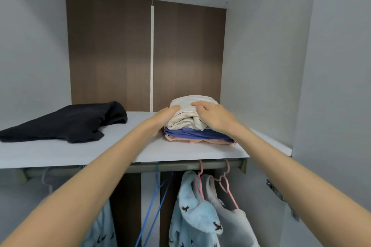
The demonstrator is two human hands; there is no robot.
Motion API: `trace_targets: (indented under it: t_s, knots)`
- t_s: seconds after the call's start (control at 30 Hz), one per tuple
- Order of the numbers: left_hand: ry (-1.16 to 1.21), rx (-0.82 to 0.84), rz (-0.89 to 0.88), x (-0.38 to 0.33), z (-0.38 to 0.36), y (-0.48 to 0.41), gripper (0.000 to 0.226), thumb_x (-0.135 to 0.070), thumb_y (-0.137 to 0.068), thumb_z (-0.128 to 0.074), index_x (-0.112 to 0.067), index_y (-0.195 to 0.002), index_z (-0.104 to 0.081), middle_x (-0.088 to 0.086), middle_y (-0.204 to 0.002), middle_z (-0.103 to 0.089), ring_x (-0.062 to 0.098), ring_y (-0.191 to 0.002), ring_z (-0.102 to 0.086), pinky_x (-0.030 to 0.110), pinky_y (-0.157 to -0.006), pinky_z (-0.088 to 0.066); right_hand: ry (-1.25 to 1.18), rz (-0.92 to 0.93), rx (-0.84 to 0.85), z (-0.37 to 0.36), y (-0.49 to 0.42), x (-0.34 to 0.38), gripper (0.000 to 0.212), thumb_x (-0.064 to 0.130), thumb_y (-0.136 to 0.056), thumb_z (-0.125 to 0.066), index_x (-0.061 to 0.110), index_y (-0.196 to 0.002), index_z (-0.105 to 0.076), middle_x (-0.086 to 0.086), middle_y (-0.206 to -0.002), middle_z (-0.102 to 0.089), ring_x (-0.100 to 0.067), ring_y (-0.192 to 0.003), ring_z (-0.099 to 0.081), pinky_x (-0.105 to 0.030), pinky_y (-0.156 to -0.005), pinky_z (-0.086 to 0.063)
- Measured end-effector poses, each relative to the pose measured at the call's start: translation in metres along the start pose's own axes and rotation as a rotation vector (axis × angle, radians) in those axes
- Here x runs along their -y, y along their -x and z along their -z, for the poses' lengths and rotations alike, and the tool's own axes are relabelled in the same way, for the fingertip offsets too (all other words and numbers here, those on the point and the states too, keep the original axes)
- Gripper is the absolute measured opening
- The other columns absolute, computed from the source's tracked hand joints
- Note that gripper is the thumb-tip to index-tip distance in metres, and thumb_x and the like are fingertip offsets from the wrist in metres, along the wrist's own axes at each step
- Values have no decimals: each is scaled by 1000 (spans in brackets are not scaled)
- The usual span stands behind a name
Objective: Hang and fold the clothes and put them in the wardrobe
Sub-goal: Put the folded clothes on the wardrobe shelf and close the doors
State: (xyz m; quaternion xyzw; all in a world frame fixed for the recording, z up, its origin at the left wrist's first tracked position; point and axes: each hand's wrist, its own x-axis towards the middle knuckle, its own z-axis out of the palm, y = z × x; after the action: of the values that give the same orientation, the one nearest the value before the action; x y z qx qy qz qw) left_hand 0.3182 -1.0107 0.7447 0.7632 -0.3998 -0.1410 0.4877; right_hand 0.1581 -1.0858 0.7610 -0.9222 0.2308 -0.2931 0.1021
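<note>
A: Currently, you are gripping the folded cream garment with both hands, fingers curling round its edges.
B: Noted: it is sitting between your left hand and right hand, resting on the blue garment below them.

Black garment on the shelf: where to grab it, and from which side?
Black garment: probably its bunched, raised end nearest the folded stack. It stands up off the shelf, giving cloth to pinch; the rest lies flat. Come from the open front, since walls close the other sides.
</note>
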Motion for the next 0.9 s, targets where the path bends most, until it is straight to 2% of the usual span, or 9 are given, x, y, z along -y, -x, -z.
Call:
trace_targets:
  t_s: [0.1,0.17,0.33,0.4,0.6,0.7,0.77,0.83,0.9]
  knots:
    - [102,-5,-10,-8,-17,-10,25,-36,-97,-44,-15,-106,-54,-6,-88,-61,8,-78,-56,18,-64,-41,68,-7,-1,3,7,-14,46,30,-102,-17,41,-141,-39,9,-146,-43,-21,-130,-41,-35,-94,-36]
    - [131,-50,-20,-18,-32,-13,16,-31,-98,-43,-18,-104,-50,-7,-84,-55,10,-77,-54,16,-58,-37,116,-20,-25,7,8,-27,46,29,-103,-17,40,-141,-38,6,-143,-47,-23,-126,-45,-36,-92,-38]
    - [252,-71,-28,-31,-83,-46,83,-55,-67,-48,-11,-137,-42,7,-133,-53,25,-119,-51,36,-102,-41,292,-77,-80,20,0,-67,40,25,-104,-27,33,-140,-42,-7,-129,-58,-30,-117,-51,-37,-85,-42]
    - [265,-75,-16,-28,-104,-75,100,-57,-54,-44,-10,-142,-33,9,-139,-47,27,-124,-47,40,-107,-37,331,-92,-91,24,-5,-83,41,20,-102,-34,31,-140,-45,-11,-127,-59,-34,-114,-53,-39,-86,-44]
    - [135,-38,-7,-54,-119,-43,70,-46,-96,-39,-8,-150,-15,14,-149,-33,31,-135,-34,37,-112,-28,383,-67,-109,27,-6,-104,44,10,-101,-35,24,-142,-43,-18,-115,-63,-35,-103,-58,-32,-73,-41]
    - [63,-6,-38,-57,-110,-30,66,-45,-100,-32,-9,-151,-12,11,-155,-21,28,-141,-24,32,-111,-23,355,-81,-126,28,-6,-99,43,11,-99,-36,24,-139,-47,-17,-122,-61,-36,-109,-55,-35,-80,-43]
    - [42,34,-69,-57,-99,-19,60,-43,-101,-31,-10,-150,-20,9,-153,-26,22,-134,-37,31,-106,-31,296,-95,-185,33,-5,-89,46,5,-93,-38,23,-133,-53,-12,-124,-61,-33,-112,-55,-35,-81,-44]
    - [-21,72,-92,-55,-81,-5,47,-38,-102,-29,-11,-138,-40,8,-131,-50,10,-95,-61,30,-80,-44,224,-72,-268,34,-5,-77,49,-2,-88,-39,22,-126,-59,-6,-124,-62,-29,-110,-57,-32,-77,-43]
    - [-111,68,-118,-51,-55,5,34,-34,-102,-32,-14,-124,-49,3,-116,-51,10,-92,-56,30,-76,-42,110,-9,-336,32,-6,-62,45,0,-87,-39,21,-119,-63,-1,-121,-65,-24,-108,-58,-30,-78,-44]
